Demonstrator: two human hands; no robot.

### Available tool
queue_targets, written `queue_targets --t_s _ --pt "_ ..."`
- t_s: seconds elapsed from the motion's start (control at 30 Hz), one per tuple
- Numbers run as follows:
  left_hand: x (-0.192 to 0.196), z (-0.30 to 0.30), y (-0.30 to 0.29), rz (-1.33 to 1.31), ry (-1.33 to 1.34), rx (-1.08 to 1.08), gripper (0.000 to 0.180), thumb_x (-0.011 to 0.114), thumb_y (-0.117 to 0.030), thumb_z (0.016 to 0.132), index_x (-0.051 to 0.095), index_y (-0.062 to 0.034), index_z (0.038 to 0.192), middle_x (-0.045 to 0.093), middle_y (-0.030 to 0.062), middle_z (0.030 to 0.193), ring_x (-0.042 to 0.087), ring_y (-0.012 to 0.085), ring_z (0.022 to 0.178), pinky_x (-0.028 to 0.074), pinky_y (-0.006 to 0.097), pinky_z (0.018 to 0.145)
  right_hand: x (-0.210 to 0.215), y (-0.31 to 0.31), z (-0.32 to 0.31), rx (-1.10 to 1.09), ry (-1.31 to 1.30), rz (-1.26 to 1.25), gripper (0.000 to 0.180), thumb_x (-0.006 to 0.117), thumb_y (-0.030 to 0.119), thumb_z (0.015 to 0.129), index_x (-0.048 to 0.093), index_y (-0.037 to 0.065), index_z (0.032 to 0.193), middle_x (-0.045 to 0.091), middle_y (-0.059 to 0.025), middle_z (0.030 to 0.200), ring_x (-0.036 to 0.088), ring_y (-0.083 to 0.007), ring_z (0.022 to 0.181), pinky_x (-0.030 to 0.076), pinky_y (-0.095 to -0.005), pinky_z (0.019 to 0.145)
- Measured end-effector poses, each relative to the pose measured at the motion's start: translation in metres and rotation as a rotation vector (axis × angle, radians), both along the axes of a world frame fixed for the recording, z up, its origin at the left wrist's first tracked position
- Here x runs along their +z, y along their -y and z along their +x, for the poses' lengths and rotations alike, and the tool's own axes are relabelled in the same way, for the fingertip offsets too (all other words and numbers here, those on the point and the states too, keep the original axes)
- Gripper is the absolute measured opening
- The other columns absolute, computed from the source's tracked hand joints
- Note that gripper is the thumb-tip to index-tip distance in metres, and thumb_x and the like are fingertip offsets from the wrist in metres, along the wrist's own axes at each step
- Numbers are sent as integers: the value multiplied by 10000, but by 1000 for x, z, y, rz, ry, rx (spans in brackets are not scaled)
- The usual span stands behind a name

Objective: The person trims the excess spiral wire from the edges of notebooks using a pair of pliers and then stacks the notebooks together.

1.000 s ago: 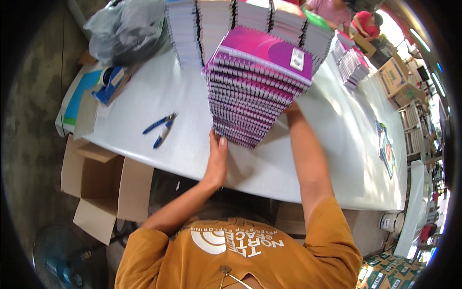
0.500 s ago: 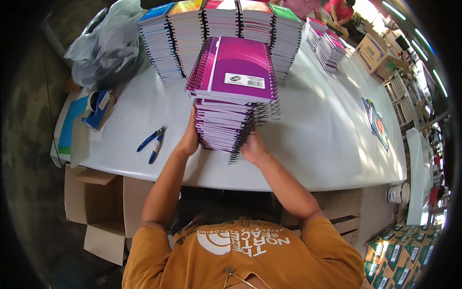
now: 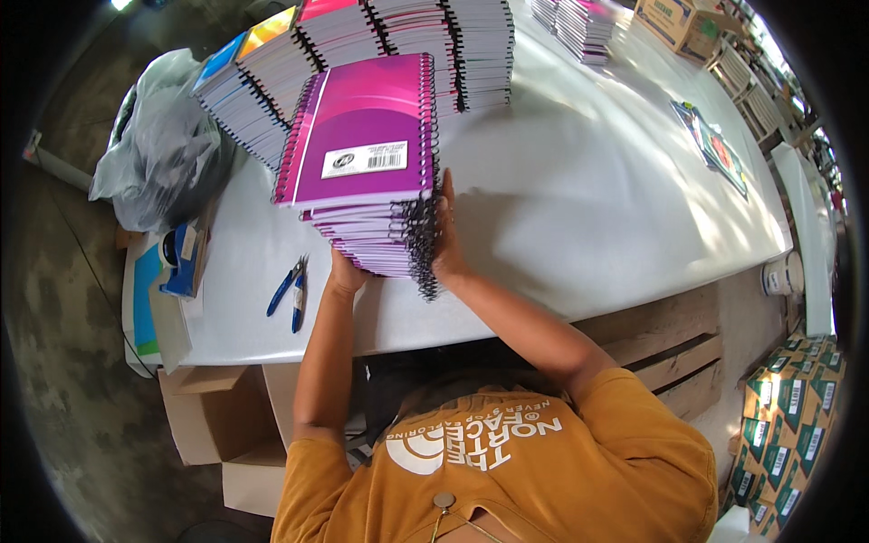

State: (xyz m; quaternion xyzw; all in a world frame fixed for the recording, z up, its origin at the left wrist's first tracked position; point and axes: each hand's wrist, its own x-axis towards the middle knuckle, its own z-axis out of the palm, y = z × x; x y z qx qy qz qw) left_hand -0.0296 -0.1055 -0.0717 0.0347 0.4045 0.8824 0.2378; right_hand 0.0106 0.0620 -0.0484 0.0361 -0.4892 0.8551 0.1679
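With left hand (image 3: 347, 270) and right hand (image 3: 446, 240) on opposite sides, bracing a tall stack of purple-and-magenta, wire-bound notebooks (image 3: 362, 195) left of centre, toward the near edge of a smooth, pale grey desk (image 3: 561, 208). On the right, fingers straight, laid along the black coils; on the left, mostly hidden behind the notebooks, so impossible to tell how far curled. Equally impossible to tell, resting on the surface or lifted.

Could shear sideways if squeezed unevenly or tilted, probably because of glossy covers and coils bulging at the near right corner. Could also snag coil in coil and bend wire, if slid roughly.

Just beyond, blocking the far side, a close-set row of thick notebook stacks with black coils and blue, yellow and pink covers (image 3: 344, 54); likely to topple if bumped. To the left, near the left hand and in the way of any leftward shift, blue-handled pliers (image 3: 284, 289). Farther left, a blue tape dispenser (image 3: 184, 262) and a crumpled, grey translucent plastic bag (image 3: 163, 149). Below the near left edge, a brown cardboard carton with spread flaps (image 3: 213, 416).
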Motion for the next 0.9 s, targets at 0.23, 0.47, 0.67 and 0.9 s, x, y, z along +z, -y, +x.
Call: queue_targets --t_s 0.23,0.47,0.67,0.9 --pt "-19 -12 20 -358 -306 67 630 305 -549 937 402 -90 1358 493 87 1318 492 260 1169 401 448 1007 3 -6 -2 -268 5 770 659 97 422 995 34 -54 1447 43 -226 1525 -80 -351 1415 -64 -444 1132" --pt "42 -2 7 -205 -157 272 737 295 -668 880 459 -93 1312 539 78 1246 520 242 1125 427 430 971 53 -9 -3 -173 -202 530 885 171 660 911 -111 19 1453 -184 -218 1507 -202 -296 1396 -92 -454 1114" --pt "97 -15 15 36 -311 67 553 359 -441 963 406 -40 1341 494 111 1304 502 239 1169 437 378 965 84 -18 -12 -84 -329 324 883 254 617 911 -182 59 1439 -218 -154 1511 -134 -266 1408 -32 -436 1131" --pt "128 -7 7 -219 -473 242 755 296 -646 896 334 -85 1401 409 83 1390 412 228 1253 352 396 1034 98 -15 -6 -212 -337 601 1047 121 798 799 -192 21 1428 -235 -203 1496 -203 -342 1390 -114 -523 1088"
